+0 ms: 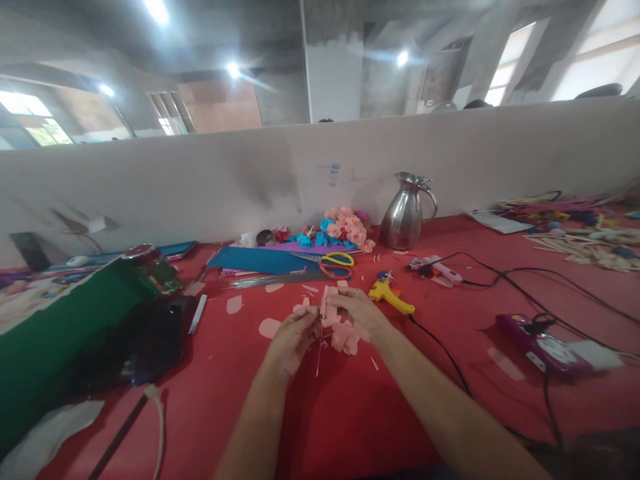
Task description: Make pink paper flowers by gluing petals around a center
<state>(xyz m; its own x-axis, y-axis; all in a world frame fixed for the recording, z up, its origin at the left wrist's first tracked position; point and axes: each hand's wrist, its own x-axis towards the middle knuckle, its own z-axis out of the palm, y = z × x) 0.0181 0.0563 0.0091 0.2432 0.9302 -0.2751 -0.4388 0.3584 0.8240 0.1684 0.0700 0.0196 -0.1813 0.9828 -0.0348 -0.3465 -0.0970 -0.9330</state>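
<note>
Over the red table, both hands meet at one piece of work. Between the fingertips of my right hand is a pink paper piece, pinched near its top. My left hand is closed around the lower part, where a thin wire points down from the paper. Exactly how the paper joins the wire is hidden by the fingers. Loose pink petals lie just below my right hand, and a flat pink paper cutout lies left of my left hand.
A yellow glue gun with a black cord lies to the right. Yellow-and-red scissors rest on blue sheets. Paper flowers and a steel jug stand behind. A purple power strip is at right, a green box at left.
</note>
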